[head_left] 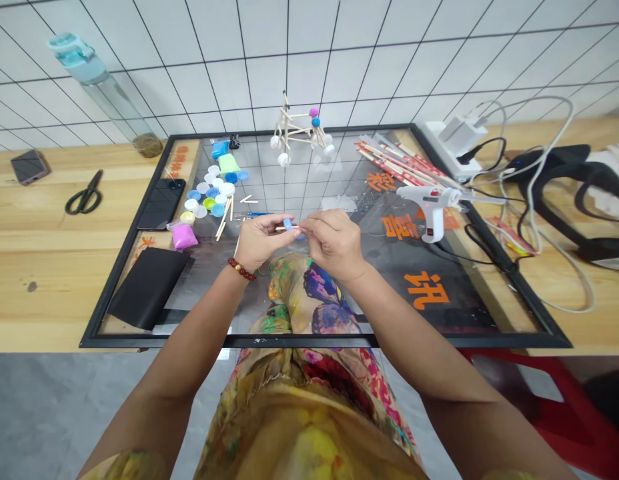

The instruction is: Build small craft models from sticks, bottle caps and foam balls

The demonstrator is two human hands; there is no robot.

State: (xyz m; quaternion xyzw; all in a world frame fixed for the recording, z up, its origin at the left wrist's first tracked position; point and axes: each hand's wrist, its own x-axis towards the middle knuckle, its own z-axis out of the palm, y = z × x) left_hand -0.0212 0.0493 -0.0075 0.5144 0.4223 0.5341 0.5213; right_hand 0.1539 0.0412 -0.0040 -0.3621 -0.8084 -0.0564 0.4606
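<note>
My left hand, with a beaded bracelet at the wrist, pinches a small blue piece that looks like clay. A short pale wooden stick shows beside the blue piece. Close against it, my right hand has its thumb and forefinger pressed together at the stick's other end; the fingers partly hide the tips. Beyond both hands stands a model of joined sticks with white, blue and pink balls at its joints. Left of my hands lie several small lidded pots and a few loose sticks.
A white glue gun lies at the right, below a bundle of sticks in red-white wrapping. Cables and a power strip line the right edge. At left are scissors, a phone, a black pouch and a tall bottle.
</note>
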